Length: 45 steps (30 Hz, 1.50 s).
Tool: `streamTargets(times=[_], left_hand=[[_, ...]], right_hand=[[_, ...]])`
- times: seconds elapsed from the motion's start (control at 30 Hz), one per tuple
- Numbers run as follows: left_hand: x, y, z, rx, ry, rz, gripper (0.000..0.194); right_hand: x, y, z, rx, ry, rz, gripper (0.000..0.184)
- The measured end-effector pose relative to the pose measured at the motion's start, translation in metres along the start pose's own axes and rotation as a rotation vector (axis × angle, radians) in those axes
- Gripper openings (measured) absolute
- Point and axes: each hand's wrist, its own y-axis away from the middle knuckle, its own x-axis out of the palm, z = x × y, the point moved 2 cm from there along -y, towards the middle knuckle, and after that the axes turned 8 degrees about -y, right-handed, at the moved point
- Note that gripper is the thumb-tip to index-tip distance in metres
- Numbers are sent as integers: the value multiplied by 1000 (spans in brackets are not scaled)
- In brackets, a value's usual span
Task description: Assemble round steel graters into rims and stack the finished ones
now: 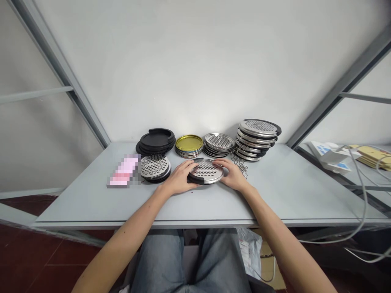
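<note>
The person's two hands meet around one round grater, low over the middle of the tabletop; from here I can't tell whether it touches the surface. It sits nearly flat, slotted face up, with a black rim along its left side. The left hand is clamped on that side, fingers bent over the far edge and thumb at the near one. The right hand has its grip closed on the opposite edge, fingertips at the top.

Just beside the right hand lie some metal rings. Past them rises the tall stack, silver and black layers with a grater face on top. Behind the held piece stand a stack of bare graters and, just left of it, a pile of discs topped by a yellow lid. Further left come the black bases, with a short stack in front, near the left hand. Beyond that, a pinkish thing is too blurred to make out.
</note>
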Motion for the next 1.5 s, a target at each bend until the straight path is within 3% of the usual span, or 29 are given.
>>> streamTargets(times=[0.2,0.43,0.63,1.0,1.5], left_hand=[[-4,-3,-5,-31,117,-58,63],[-5,-3,-2,-130,286,-106,79],[-9,-2,-6,-113,205,-135,85],[-6,-1,-3,-100,157,-156,112],[-3,0,-3,-69,69,83,128]], right_hand=[[-3,0,3,16,-40,-68,41],[-7,-2,5,129,-226,-188,31],[-6,-1,-11,357,-411,-250,41],[-8,-2,-8,435,-438,-301,35],[-5,1,-4,558,-119,-176,57]])
